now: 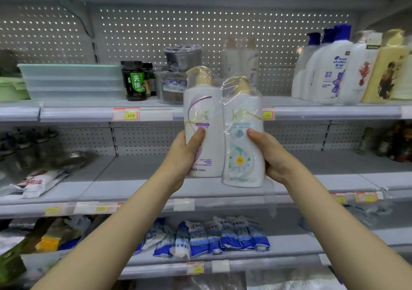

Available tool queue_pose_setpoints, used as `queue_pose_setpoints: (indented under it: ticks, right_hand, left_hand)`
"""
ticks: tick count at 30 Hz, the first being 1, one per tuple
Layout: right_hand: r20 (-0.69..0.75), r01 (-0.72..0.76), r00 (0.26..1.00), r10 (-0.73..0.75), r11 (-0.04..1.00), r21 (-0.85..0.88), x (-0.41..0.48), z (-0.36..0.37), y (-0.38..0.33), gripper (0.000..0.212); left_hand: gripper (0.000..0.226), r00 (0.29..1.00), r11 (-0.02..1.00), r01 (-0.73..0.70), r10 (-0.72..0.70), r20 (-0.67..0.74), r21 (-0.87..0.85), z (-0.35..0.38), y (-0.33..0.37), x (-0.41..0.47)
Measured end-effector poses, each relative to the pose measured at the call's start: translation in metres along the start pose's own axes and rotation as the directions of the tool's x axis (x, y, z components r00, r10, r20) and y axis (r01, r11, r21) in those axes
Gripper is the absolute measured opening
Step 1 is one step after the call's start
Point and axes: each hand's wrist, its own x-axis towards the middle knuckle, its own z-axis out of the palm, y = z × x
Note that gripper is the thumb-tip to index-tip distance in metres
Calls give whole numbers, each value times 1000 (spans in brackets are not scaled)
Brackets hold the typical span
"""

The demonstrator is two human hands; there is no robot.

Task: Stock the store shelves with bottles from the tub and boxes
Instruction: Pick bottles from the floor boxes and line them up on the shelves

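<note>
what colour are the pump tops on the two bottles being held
Pale gold, on both held bottles; clearest in the head view.

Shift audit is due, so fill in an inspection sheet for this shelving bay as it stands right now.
Surface: middle shelf shows bare grey space behind the held bottles; top shelf is partly stocked.
Job's things: purple-label bottle and daisy-label bottle, both pump-topped, held side by side in front of the shelves; clear film shows round the daisy one.
Clutter: black jars and stacked clear tubs on the top shelf; blue-white packets on a lower shelf.
Grippers: left hand grips the purple-label bottle; right hand grips the daisy-label bottle.
Cables: nothing seen.
Surroundings: perforated back panel; blue-capped white bottles at top right.
</note>
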Motion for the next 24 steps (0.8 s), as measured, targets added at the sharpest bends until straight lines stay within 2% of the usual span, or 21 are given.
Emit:
queue_pose_setpoints:
  ticks: [5, 10, 11, 14, 18, 22, 24]
  right_hand:
    - [-73, 54, 996, -54, 999, -5, 10, -16, -14, 30]
    - [-67, 121, 989, -129, 986, -117, 22, -33, -32, 52]
    - [-66, 134, 987, -144, 982, -135, 26, -38, -36, 55]
    - [-51, 165, 984, -173, 977, -137, 40, -59, -58, 57]
    - [32, 259, 966, -257, 948, -186, 64, -86, -104, 58]
    - [110, 363, 932, -346, 897, -251, 91, -108, -141, 62]
    - [124, 375, 927, -355, 893, -248, 103, -116, -150, 63]
  left_hand:
    - [30, 998, 998, -66, 66, -10, 6, 19, 4, 11]
    - [46, 990, 990, -139, 139, -38, -9, 47, 14, 26]
    - [45, 988, 988, -154, 154, -28, -2, 52, 18, 29]
    - [20, 974, 974, -227, 227, -18, 22, 72, 33, 46]
    - [12, 952, 945, -306, 305, 28, 112, 94, 59, 77]
    - [22, 947, 917, -320, 314, 64, 239, 105, 82, 107]
    - [28, 953, 921, -303, 295, 69, 244, 107, 90, 122]
